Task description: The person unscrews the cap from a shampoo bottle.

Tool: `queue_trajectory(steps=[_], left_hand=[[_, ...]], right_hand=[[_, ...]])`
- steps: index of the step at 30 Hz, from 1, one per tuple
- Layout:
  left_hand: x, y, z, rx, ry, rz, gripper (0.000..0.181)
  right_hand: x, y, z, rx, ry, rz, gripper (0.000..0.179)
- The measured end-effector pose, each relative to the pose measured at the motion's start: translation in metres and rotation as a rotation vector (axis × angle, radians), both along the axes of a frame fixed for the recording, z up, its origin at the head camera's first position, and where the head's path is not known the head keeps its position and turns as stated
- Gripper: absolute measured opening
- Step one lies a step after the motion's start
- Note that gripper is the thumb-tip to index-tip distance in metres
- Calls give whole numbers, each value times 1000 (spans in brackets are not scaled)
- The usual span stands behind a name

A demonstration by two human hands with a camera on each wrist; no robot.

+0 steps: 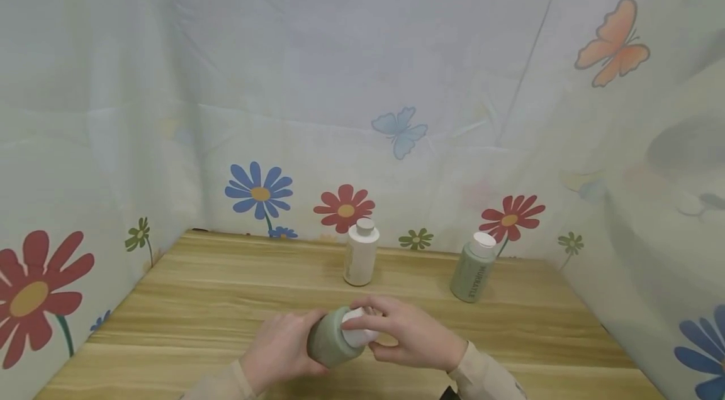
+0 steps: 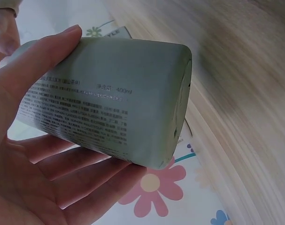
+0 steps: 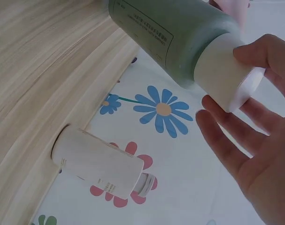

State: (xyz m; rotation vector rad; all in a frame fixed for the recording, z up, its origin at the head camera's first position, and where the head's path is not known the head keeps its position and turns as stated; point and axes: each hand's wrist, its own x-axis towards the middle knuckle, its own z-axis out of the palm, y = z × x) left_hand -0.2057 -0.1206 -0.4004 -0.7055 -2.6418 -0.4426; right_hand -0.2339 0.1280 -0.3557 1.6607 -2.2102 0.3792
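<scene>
- Sage-green cylindrical bottle (image 1: 331,341) tilts over the wood-grain table (image 1: 226,280); the left hand (image 1: 285,348) has its grip curled around it.
- Right hand (image 1: 416,333), grip half closed, pinches its white cap (image 3: 221,69).
- White cylindrical bottle (image 1: 361,256) and second green bottle (image 1: 470,275) stand beyond.

Head cam dn; wrist cams nr, share bottle (image 2: 111,96)
</scene>
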Motion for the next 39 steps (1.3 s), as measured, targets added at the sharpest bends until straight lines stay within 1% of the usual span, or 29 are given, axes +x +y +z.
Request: queue_trajectory(steps=[1, 3, 5, 6, 8, 10, 12, 14, 18, 20, 23, 25, 29, 31, 33, 36, 39], left_hand=[[0, 0, 0, 0, 1, -1, 70], [0, 0, 0, 1, -3, -5, 70], [-1, 1, 0, -4, -6, -12, 70], [-1, 2, 0, -6, -10, -17, 69], [-1, 3, 0, -6, -25, -28, 69], [-1, 5, -1, -5, -42, -35, 69], [0, 6, -1, 1, -65, -37, 69], [0, 7, 0, 4, -75, -34, 69], [0, 7, 1, 3, -69, -24, 70], [0, 6, 2, 3, -59, -21, 70], [0, 6, 3, 6, -45, -14, 68], [0, 5, 4, 10, -36, -9, 67], [-1, 4, 4, 18, -30, -4, 66], [-1, 4, 3, 18, -31, -10, 66], [-2, 3, 3, 13, -35, -16, 67], [-2, 3, 3, 4, -52, -23, 68], [-2, 3, 4, 0, -73, -25, 69]], right_hand=[[1, -1, 1, 2, -22, -21, 53], [5, -4, 3, 5, -125, -94, 57], [8, -7, 5, 12, -234, -197, 62], [8, -9, 7, 18, -276, -249, 65], [9, -12, 9, 38, -328, -336, 66], [9, -14, 10, 62, -336, -379, 63], [8, -15, 10, 73, -324, -379, 57], [7, -15, 10, 70, -313, -353, 50], [6, -14, 10, 57, -281, -322, 42], [6, -13, 10, 59, -249, -319, 41], [8, -11, 10, 61, -179, -307, 41], [8, -10, 10, 53, -128, -280, 42], [9, -11, 11, 31, -68, -221, 45], [10, -12, 11, 31, -84, -214, 48], [10, -12, 11, 39, -139, -239, 52], [11, -12, 11, 52, -258, -325, 58], [11, -13, 10, 57, -353, -406, 56]])
